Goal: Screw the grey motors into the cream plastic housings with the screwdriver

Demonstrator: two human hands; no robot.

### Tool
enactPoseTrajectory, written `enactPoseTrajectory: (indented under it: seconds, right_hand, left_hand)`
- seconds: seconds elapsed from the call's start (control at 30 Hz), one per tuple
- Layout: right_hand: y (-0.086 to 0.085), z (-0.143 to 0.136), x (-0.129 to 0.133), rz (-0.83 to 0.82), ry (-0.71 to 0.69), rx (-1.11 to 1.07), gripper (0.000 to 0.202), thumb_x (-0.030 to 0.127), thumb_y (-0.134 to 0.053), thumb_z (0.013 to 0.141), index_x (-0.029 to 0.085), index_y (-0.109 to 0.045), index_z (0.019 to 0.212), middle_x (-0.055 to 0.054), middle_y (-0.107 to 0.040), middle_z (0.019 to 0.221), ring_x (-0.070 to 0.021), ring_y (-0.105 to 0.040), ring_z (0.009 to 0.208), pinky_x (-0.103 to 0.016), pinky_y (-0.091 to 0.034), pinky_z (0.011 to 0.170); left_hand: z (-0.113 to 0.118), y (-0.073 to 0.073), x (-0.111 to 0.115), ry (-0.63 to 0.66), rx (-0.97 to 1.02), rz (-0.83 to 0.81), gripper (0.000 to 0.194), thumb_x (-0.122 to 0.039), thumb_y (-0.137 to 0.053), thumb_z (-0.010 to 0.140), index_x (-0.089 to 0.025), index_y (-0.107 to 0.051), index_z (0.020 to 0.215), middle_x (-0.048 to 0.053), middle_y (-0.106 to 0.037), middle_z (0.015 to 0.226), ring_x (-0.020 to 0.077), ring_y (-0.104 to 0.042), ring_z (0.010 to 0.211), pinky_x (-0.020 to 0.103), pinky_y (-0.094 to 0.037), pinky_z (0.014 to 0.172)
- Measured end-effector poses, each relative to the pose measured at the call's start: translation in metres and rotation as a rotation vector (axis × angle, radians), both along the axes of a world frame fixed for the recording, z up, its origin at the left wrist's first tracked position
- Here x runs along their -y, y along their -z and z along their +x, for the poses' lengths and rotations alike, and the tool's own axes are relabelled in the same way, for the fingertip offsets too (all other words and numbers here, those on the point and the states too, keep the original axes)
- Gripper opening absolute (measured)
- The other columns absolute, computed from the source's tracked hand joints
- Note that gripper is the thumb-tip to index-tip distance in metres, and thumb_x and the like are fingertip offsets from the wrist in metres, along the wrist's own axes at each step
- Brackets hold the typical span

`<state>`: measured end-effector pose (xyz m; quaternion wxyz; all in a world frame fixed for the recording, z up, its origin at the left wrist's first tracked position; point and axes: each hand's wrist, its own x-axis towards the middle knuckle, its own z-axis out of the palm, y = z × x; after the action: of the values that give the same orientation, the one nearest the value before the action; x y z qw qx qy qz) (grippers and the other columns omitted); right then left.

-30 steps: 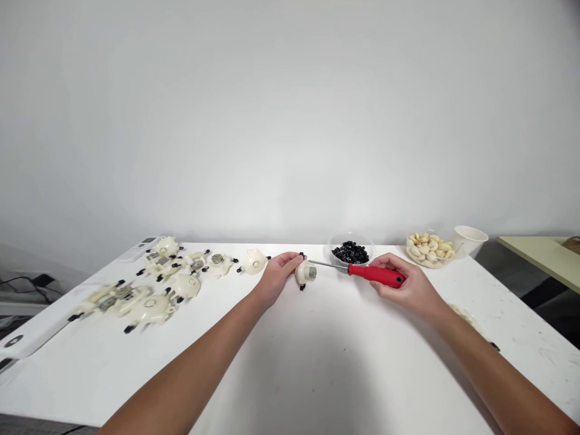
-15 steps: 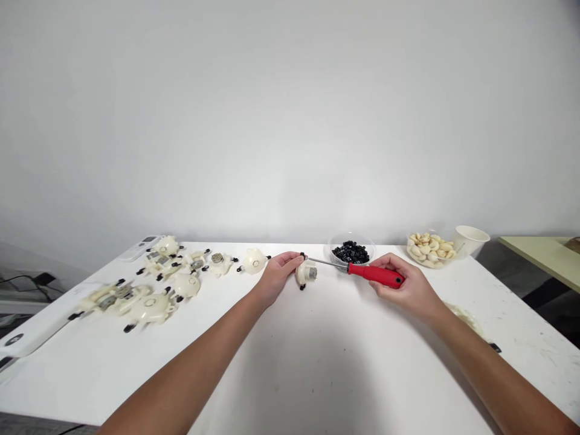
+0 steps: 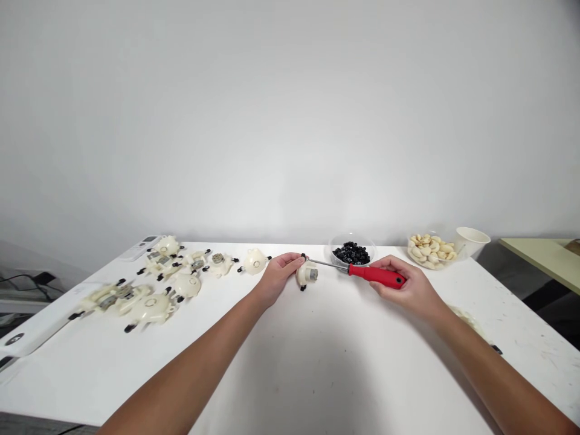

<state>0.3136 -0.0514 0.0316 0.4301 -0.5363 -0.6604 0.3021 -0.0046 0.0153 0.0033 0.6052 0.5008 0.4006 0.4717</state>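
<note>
My left hand (image 3: pixel 277 278) is closed on a small cream plastic motor housing (image 3: pixel 302 277). A grey motor pokes out of its right side, and black rubber pieces sit at its top and bottom. My right hand (image 3: pixel 405 287) grips the red handle of a screwdriver (image 3: pixel 376 275). The metal shaft runs leftward, its tip at the black piece on top of the housing, close to my left fingertips. Whether the tip is inside that piece is too small to tell. Behind the shaft stands a clear bowl (image 3: pixel 332 256) of small black rubber pieces.
Several similar cream housings (image 3: pixel 151 307) with black ends lie on the left of the white table (image 3: pixel 290 374). A white device (image 3: pixel 40 326) lies along the left edge. At back right are a tub of cream discs (image 3: pixel 430 251) and a white cup (image 3: pixel 471 241). Another part (image 3: pixel 469 320) lies partly behind my right forearm.
Hardly anything differs. Both hands, the housing and the screwdriver keep the same pose, and the whole view has shifted by a few pixels.
</note>
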Motion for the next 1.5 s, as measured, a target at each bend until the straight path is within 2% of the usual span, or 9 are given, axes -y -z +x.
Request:
enactPoseTrajectory:
  seconds: [0.23, 0.37, 0.57, 0.7, 0.83, 1.03, 1.2, 1.37, 1.5]
  right_hand:
    - [-0.008, 0.009, -0.004, -0.086, -0.038, -0.036, 0.036, 0.049, -0.076, 0.084, 0.025, -0.077, 0.11, -0.008, -0.075, 0.117, -0.0306, -0.068, 0.1, -0.036, -0.053, 0.078]
    - [-0.009, 0.007, -0.002, -0.178, -0.035, -0.069, 0.029, 0.047, -0.07, 0.089, 0.026, -0.072, 0.108, -0.005, -0.072, 0.096, -0.0226, -0.063, 0.077, -0.031, -0.046, 0.06]
    - [-0.001, 0.012, -0.006, -0.13, -0.102, -0.139, 0.024, 0.025, -0.075, 0.077, 0.025, -0.057, 0.093, 0.005, -0.051, 0.073, -0.0127, -0.044, 0.059, -0.025, -0.035, 0.053]
    - [-0.001, 0.014, -0.006, -0.164, -0.089, -0.146, 0.025, 0.043, -0.069, 0.091, 0.025, -0.062, 0.107, 0.001, -0.059, 0.074, -0.0146, -0.045, 0.058, -0.028, -0.035, 0.052]
    - [0.004, 0.014, -0.008, -0.077, -0.033, -0.073, 0.038, 0.056, -0.056, 0.099, 0.021, -0.063, 0.085, -0.004, -0.064, 0.074, -0.0154, -0.045, 0.059, -0.03, -0.035, 0.055]
    - [0.007, 0.013, -0.008, -0.093, -0.048, -0.16, 0.028, 0.051, -0.064, 0.095, 0.026, -0.055, 0.104, 0.005, -0.05, 0.068, -0.0141, -0.04, 0.056, -0.027, -0.031, 0.052]
    - [0.008, 0.012, -0.008, -0.071, -0.009, 0.002, 0.04, 0.053, -0.053, 0.101, 0.023, -0.051, 0.076, 0.003, -0.048, 0.062, -0.0146, -0.04, 0.058, -0.03, -0.031, 0.057]
    - [0.01, 0.011, -0.008, -0.103, -0.057, -0.153, 0.023, 0.048, -0.053, 0.101, 0.025, -0.052, 0.096, 0.004, -0.053, 0.068, -0.0161, -0.044, 0.059, -0.03, -0.035, 0.057]
    - [0.01, 0.01, -0.007, -0.069, -0.024, -0.032, 0.038, 0.052, -0.05, 0.103, 0.023, -0.048, 0.077, 0.003, -0.049, 0.064, -0.0152, -0.04, 0.059, -0.031, -0.032, 0.058]
  left_hand:
    - [0.0, 0.001, 0.0, 0.026, -0.009, 0.007, 0.035, -0.045, -0.081, 0.083, -0.017, -0.078, 0.103, 0.008, -0.078, 0.102, 0.0222, -0.069, 0.09, 0.034, -0.05, 0.086]
    - [0.0, 0.001, 0.001, 0.045, -0.019, 0.007, 0.035, -0.045, -0.08, 0.084, -0.016, -0.078, 0.104, 0.007, -0.077, 0.1, 0.021, -0.067, 0.087, 0.033, -0.05, 0.082]
    - [0.0, 0.0, 0.002, 0.054, -0.023, 0.009, 0.034, -0.045, -0.078, 0.087, -0.016, -0.077, 0.105, 0.006, -0.075, 0.097, 0.0189, -0.065, 0.083, 0.031, -0.049, 0.077]
    - [0.001, -0.001, 0.002, 0.039, -0.002, 0.01, 0.032, -0.044, -0.077, 0.087, -0.016, -0.077, 0.102, 0.006, -0.074, 0.097, 0.0184, -0.065, 0.084, 0.03, -0.049, 0.078]
    - [0.002, -0.001, 0.004, 0.055, -0.003, -0.002, 0.034, -0.045, -0.078, 0.086, -0.016, -0.076, 0.104, 0.006, -0.074, 0.096, 0.018, -0.065, 0.081, 0.029, -0.049, 0.075]
    - [0.002, -0.003, 0.004, 0.029, -0.016, -0.004, 0.037, -0.047, -0.079, 0.084, -0.016, -0.077, 0.103, 0.007, -0.075, 0.096, 0.0184, -0.066, 0.079, 0.03, -0.05, 0.074]
    - [0.002, 0.0, 0.003, 0.011, -0.006, 0.004, 0.039, -0.049, -0.081, 0.081, -0.017, -0.078, 0.102, 0.009, -0.077, 0.103, 0.0211, -0.069, 0.085, 0.033, -0.051, 0.078]
    - [0.001, 0.001, 0.002, 0.016, -0.026, 0.024, 0.038, -0.048, -0.077, 0.085, -0.016, -0.077, 0.106, 0.009, -0.076, 0.103, 0.0221, -0.068, 0.089, 0.033, -0.051, 0.082]
    - [0.001, 0.002, 0.002, 0.02, -0.027, 0.039, 0.037, -0.048, -0.076, 0.087, -0.016, -0.077, 0.106, 0.009, -0.076, 0.105, 0.0225, -0.068, 0.092, 0.032, -0.051, 0.083]
